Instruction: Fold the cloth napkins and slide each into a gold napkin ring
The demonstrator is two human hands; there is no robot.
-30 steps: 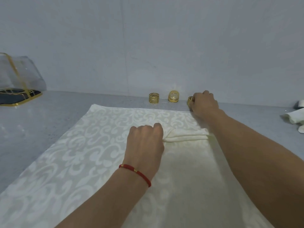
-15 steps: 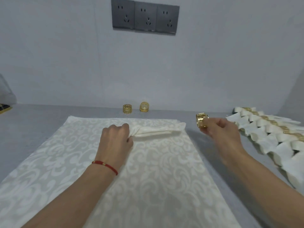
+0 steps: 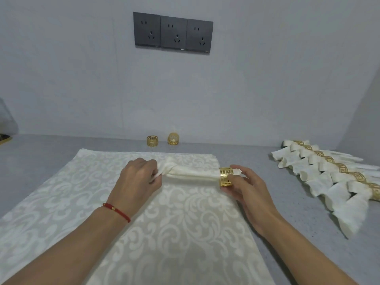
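Note:
A folded cream napkin [image 3: 190,174] lies across the far part of a patterned cream cloth [image 3: 156,219]. My left hand [image 3: 138,179] grips the napkin's left end in curled fingers. My right hand [image 3: 244,187] pinches a gold napkin ring [image 3: 225,176] at the napkin's right end, and the napkin's tip pokes through the ring. Two more gold rings [image 3: 152,140] [image 3: 173,138] stand by the wall behind the cloth.
A row of several folded napkins in gold rings [image 3: 329,173] lies on the grey table [image 3: 41,153] at the right. Dark wall sockets [image 3: 173,32] hang above. A dark object with a gold edge [image 3: 4,137] shows at the far left.
My right hand has picked a gold ring from the row by the wall, carried it to the napkin's right end and slipped it over the tip. My left hand kept gripping the napkin's left end.

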